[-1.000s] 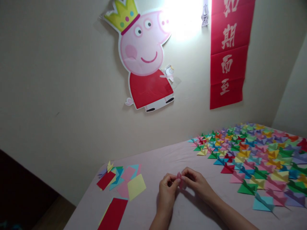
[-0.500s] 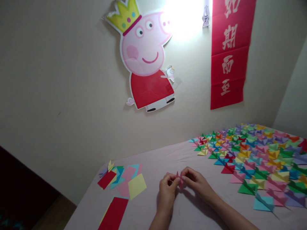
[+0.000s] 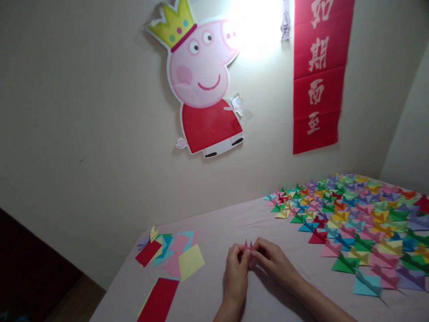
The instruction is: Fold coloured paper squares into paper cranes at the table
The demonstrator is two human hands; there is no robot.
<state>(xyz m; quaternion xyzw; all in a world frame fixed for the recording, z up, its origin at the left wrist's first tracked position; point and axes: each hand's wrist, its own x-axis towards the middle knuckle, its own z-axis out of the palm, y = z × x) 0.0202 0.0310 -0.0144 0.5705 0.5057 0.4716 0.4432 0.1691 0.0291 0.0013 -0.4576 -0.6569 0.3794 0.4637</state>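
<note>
Between my two hands is a small pink folded paper piece (image 3: 250, 260), with two narrow points sticking up side by side. My left hand (image 3: 237, 268) pinches its left side between thumb and fingers. From the right, my right hand (image 3: 273, 259) grips the other side, thumb and forefinger close to the left thumb. Fingers cover much of the paper. To the right lie rows of folded paper cranes (image 3: 360, 241) in many colours, the nearest a light blue crane (image 3: 368, 283).
Loose paper squares (image 3: 191, 263) in yellow, pink, blue and red lie at the left, near a red paper stack (image 3: 159, 298). A pale cloth (image 3: 214, 226) covers the surface. Behind it, the wall bears a pig cutout (image 3: 208, 89) and a red banner (image 3: 317, 89).
My hands have drawn slightly closer together around the pink paper. Two separate upright points now show, where a single point stood out before.
</note>
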